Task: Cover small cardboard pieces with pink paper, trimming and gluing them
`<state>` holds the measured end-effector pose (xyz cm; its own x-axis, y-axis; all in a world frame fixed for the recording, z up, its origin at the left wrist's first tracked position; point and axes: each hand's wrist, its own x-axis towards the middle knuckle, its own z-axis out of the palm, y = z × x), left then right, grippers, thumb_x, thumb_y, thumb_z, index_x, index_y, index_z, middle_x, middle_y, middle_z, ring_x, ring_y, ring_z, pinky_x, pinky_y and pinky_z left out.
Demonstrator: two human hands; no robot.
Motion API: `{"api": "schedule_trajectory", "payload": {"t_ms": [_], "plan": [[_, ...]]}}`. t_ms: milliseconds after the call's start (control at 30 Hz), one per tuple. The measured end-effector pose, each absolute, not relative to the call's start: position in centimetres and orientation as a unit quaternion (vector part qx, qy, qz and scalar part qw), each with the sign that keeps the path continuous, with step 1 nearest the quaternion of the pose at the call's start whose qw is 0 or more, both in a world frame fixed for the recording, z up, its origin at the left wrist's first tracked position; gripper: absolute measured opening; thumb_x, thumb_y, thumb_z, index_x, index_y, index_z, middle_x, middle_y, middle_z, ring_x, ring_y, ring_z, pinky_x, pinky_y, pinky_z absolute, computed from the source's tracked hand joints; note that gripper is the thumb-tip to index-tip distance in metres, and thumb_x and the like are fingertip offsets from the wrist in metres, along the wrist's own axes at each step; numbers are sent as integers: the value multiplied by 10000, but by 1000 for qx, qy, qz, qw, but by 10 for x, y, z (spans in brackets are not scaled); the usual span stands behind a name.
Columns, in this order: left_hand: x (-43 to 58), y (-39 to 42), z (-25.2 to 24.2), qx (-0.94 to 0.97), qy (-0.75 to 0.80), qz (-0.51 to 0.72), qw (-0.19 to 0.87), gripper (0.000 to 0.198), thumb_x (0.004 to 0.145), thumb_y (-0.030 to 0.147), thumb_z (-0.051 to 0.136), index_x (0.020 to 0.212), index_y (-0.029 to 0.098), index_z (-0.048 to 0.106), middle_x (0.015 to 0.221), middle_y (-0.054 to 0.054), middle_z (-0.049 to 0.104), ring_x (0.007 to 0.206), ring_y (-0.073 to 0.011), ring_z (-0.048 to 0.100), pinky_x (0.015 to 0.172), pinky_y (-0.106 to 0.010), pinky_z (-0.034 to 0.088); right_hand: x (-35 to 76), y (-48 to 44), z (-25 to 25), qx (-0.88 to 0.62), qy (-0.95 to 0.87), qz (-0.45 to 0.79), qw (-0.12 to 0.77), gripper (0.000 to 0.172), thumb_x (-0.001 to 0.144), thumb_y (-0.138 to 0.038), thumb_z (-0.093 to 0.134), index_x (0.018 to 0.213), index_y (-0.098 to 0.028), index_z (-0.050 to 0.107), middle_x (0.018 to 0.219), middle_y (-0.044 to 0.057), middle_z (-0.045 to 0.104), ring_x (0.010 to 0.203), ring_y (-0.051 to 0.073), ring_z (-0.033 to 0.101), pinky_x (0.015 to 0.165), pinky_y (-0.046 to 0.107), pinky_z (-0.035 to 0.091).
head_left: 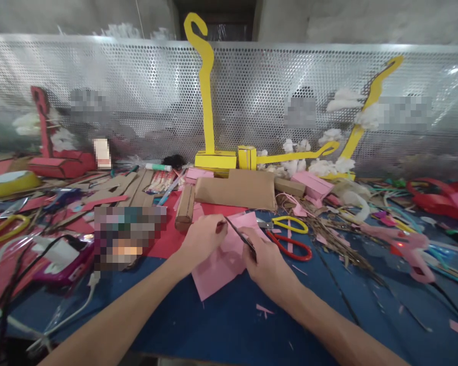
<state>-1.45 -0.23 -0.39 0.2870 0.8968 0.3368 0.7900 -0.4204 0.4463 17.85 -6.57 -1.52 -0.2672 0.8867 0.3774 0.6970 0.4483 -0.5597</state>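
My right hand (265,256) is closed around a thin, dark, stick-like piece (239,235), whose far end slants up to the fingertips of my left hand (208,235). The left fingers are pinched together, and what sits between them is too small to make out. Beneath both hands lies a pink paper sheet (213,277), partly hidden by them. Just beyond the right hand are scissors (292,249) with one yellow and one red handle loop. A small cardboard tube (184,208) stands beside the left hand, on red paper (160,246).
Behind the hands sits a cardboard box (236,189), with a yellow hook-topped paper figure (206,96) beyond it. Twigs (339,239) and a pink glue gun (406,249) lie right. A purple device (63,267) with cables is left. A perforated metal panel (252,91) closes the back.
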Motion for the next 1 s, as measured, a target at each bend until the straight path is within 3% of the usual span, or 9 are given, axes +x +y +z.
{"api": "schedule_trajectory", "payload": {"t_ms": [200, 367, 633, 800, 1000], "plan": [[-15, -3, -2, 802, 528, 261, 99, 207, 926, 231, 505, 762, 218, 630, 771, -36, 724, 719, -195, 639, 605, -281, 319, 175, -66, -17, -504, -785, 141, 332, 380, 945, -88, 433, 1270, -218, 581, 1028, 90, 742, 904, 241, 708, 773, 322, 500], [-14, -1, -2, 798, 538, 255, 91, 207, 913, 225, 511, 749, 213, 637, 772, -44, 731, 729, -198, 650, 601, -288, 319, 175, -66, -19, -517, -794, 115, 298, 367, 944, -75, 422, 1244, -194, 596, 1021, 109, 734, 839, 235, 712, 739, 317, 499], [-15, 4, -7, 790, 553, 255, 74, 197, 872, 181, 513, 715, 197, 631, 714, -59, 712, 680, -197, 635, 604, -301, 327, 171, -71, -16, -566, -807, 49, 163, 382, 954, -97, 421, 1269, -183, 619, 1042, 118, 720, 723, 206, 682, 603, 290, 403], [-14, 4, -7, 791, 548, 261, 74, 208, 890, 170, 510, 720, 187, 628, 730, -70, 722, 693, -198, 644, 639, -303, 371, 170, -73, -13, -573, -808, 51, 130, 422, 957, -99, 411, 1339, -159, 582, 1046, 124, 715, 722, 218, 683, 591, 303, 366], [-16, 6, -7, 792, 545, 264, 80, 184, 905, 138, 506, 772, 186, 625, 802, -57, 738, 725, -179, 657, 681, -285, 410, 171, -73, -11, -563, -815, 59, 124, 359, 958, -93, 410, 1248, -156, 612, 1010, 119, 711, 765, 229, 699, 608, 304, 358]]}}
